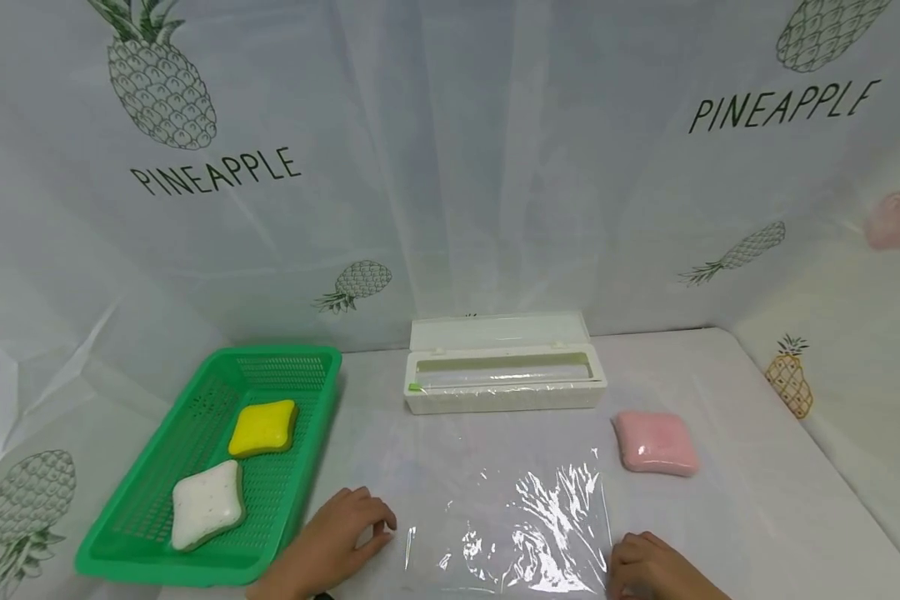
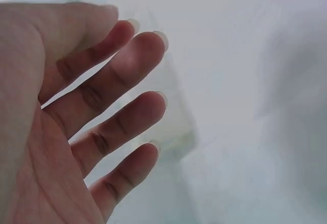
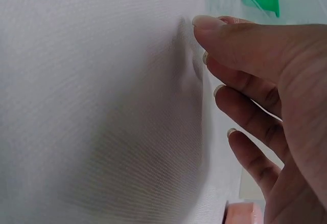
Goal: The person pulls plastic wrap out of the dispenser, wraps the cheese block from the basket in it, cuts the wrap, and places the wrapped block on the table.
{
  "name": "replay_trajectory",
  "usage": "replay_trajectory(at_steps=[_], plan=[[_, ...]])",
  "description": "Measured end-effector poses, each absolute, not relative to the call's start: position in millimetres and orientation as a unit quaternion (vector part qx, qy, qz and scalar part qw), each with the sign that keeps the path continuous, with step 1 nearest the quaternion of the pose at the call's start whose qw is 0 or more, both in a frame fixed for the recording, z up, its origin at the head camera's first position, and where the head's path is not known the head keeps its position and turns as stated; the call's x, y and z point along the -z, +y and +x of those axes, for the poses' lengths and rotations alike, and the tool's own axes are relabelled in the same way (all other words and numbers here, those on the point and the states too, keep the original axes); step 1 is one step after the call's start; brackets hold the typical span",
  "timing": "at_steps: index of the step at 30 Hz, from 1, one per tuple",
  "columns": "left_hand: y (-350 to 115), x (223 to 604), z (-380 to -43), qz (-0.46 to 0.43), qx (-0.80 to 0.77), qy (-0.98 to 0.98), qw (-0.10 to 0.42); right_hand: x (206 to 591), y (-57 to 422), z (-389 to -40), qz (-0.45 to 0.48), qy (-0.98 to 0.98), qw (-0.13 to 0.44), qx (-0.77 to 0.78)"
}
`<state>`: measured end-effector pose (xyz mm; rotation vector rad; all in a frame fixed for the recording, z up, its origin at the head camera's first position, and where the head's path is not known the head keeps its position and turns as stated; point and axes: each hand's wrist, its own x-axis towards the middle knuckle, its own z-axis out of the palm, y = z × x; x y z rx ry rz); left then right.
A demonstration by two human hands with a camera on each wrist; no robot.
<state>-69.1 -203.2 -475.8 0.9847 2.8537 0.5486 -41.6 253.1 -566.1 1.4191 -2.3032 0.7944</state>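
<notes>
A sheet of clear plastic film (image 1: 495, 517) lies on the white tabletop in the head view, creased and shiny toward its right side. Just off its left edge is my left hand (image 1: 341, 537), fingers loosely bent and holding nothing; the left wrist view shows the fingers (image 2: 135, 55) spread a little. My right hand (image 1: 656, 567) is at the film's near right corner. In the right wrist view its thumb (image 3: 230, 37) covers the index fingertip, so I cannot tell whether it pinches the film. A pink square block (image 1: 656, 443) lies beyond this hand.
At the back stands a white film dispenser box (image 1: 506, 398), lid raised, with a roll inside. The green basket (image 1: 150, 567) on the left holds a yellow block (image 1: 262, 428) and a white block (image 1: 207, 504). A pineapple-print cloth (image 1: 495, 167) hangs behind and at the sides.
</notes>
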Motion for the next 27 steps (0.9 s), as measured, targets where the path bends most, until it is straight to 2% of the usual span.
replay_trajectory(at_steps=[3,6,8,11,15,22,27], plan=[[-217.4,459.4,-81.0,0.346,-0.19,0.916,-0.066,564.5,252.7,-40.4,0.498,-0.805,0.142,-0.288],[-233.0,439.2,-96.1,0.361,-0.198,0.905,-0.108,562.1,251.6,-38.9,0.49,-0.815,0.128,-0.283],[-244.9,424.7,-106.9,0.352,-0.192,0.911,-0.099,560.6,250.9,-37.9,0.481,-0.823,0.12,-0.277],[-265.9,408.3,-124.0,0.308,-0.176,0.933,-0.056,560.0,250.4,-36.8,0.473,-0.828,0.111,-0.28],[-297.6,403.4,-148.4,0.243,-0.182,0.953,0.005,563.0,251.2,-37.3,0.482,-0.82,0.125,-0.282],[-342.4,416.3,-180.2,0.224,-0.116,0.968,-0.004,569.6,252.0,-38.5,0.488,-0.806,0.157,-0.294],[-363.9,434.8,-191.8,0.203,-0.075,0.976,0.033,566.9,249.9,-34.7,0.444,-0.841,0.147,-0.273]])
